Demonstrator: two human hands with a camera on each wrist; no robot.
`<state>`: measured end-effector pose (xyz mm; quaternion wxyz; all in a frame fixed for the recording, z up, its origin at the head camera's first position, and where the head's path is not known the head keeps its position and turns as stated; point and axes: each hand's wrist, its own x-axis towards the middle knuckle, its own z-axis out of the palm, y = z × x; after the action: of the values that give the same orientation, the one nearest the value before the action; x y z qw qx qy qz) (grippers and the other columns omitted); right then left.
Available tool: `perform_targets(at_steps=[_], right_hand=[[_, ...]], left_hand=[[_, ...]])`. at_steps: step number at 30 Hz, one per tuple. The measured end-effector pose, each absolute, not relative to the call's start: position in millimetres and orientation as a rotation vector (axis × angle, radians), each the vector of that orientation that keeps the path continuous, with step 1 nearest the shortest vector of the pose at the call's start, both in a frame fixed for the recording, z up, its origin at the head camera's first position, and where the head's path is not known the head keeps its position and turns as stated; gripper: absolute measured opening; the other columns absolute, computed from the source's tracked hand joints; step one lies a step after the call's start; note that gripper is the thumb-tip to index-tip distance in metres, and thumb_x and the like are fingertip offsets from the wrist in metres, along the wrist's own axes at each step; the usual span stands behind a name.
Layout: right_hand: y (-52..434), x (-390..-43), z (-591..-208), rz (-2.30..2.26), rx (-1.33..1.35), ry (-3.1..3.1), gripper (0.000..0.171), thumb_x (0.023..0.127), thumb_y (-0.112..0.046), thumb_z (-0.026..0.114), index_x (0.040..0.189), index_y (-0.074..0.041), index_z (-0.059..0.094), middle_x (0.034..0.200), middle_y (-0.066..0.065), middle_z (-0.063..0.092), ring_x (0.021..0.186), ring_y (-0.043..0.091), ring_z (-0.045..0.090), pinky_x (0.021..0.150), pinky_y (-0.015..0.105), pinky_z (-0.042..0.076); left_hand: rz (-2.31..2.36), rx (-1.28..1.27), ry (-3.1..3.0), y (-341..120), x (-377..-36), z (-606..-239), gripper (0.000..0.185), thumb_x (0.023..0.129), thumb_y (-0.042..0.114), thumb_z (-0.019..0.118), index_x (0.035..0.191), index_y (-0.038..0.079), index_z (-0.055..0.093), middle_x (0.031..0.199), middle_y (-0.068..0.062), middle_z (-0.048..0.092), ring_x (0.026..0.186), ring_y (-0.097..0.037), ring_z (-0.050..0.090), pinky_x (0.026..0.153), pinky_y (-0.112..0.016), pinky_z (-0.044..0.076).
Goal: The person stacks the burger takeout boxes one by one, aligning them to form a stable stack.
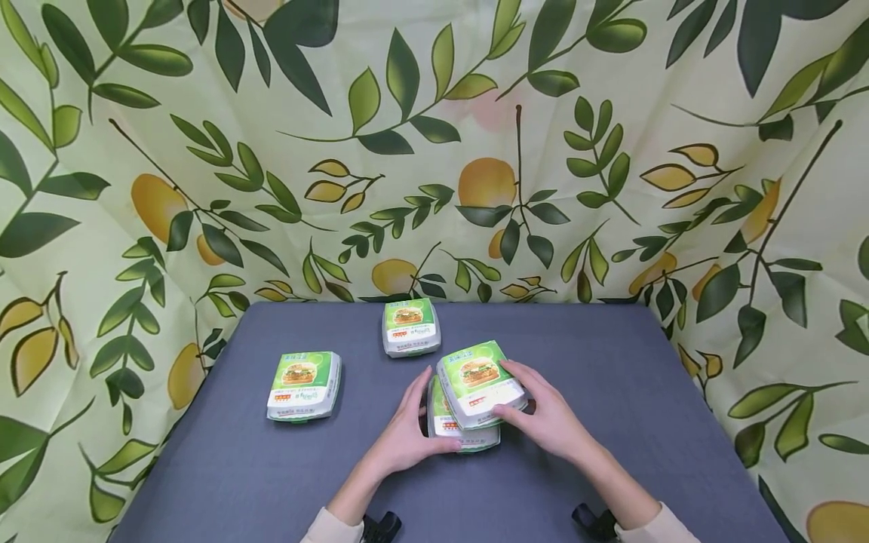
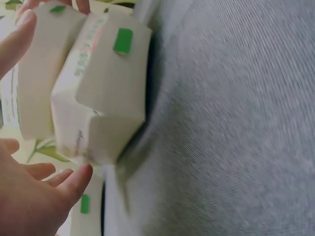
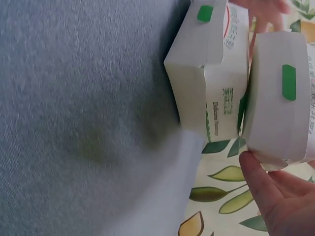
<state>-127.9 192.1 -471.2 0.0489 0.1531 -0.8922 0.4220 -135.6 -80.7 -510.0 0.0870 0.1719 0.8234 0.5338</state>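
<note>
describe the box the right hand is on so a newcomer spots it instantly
On the grey table, near the front middle, two white-and-green cardboard burger boxes are stacked between both hands. It is the top box, sitting skewed on the lower box; the other two boxes lie singly.

Desk (image 1: 611, 452) lay open right of the hands and toward the near edge. One burger box (image 1: 303, 385) stood left of them, another (image 1: 410, 326) just beyond, patterned cloth (image 1: 434, 151) behind.

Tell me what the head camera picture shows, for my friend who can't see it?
Two hands stack burger boxes on a grey table: the right hand holds the top box, tilted on a lower box that the left hand touches. Two more boxes sit apart; leafy cloth hangs behind.
</note>
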Motion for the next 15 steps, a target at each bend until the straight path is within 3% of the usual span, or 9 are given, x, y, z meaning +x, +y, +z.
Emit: perform_targets(at_steps=[7,12,15], right_hand=[[185.6,-121.3,-474.7,1.382,0.46,-2.677,0.077,0.086,-0.034,0.084,0.151,-0.015,0.048,0.152,0.011,0.048,0.124,0.028,0.056,0.085,0.041,0.057],[181.4,-117.2,-479.3,1.512,0.422,-2.634,0.081,0.083,-0.03,0.087,0.152,-0.019,0.046,0.149,0.007,0.049,0.116,0.026,0.057,0.086,0.047,0.057],[179.6,-116.0,-483.1,1.587,0.382,-2.62,0.086,0.081,-0.031,0.088,0.154,-0.023,0.043,0.147,0.006,0.049,0.115,0.027,0.058,0.087,0.042,0.056]], left_hand=[[1.652,0.537,2.43,-76.7,-130.8,-496.2,0.129,0.07,0.036,0.095,0.164,0.028,0.009,0.168,-0.009,0.014,0.149,-0.029,0.026,0.116,-0.054,0.031],[1.662,0.507,2.416,-75.5,-131.8,-494.5,0.131,0.069,0.04,0.095,0.165,0.026,0.007,0.167,-0.007,0.016,0.147,-0.026,0.025,0.116,-0.056,0.027],[1.69,0.501,2.377,-76.0,-134.5,-496.5,0.128,0.072,0.035,0.094,0.165,0.023,0.006,0.167,-0.006,0.017,0.144,-0.024,0.03,0.114,-0.054,0.03]])
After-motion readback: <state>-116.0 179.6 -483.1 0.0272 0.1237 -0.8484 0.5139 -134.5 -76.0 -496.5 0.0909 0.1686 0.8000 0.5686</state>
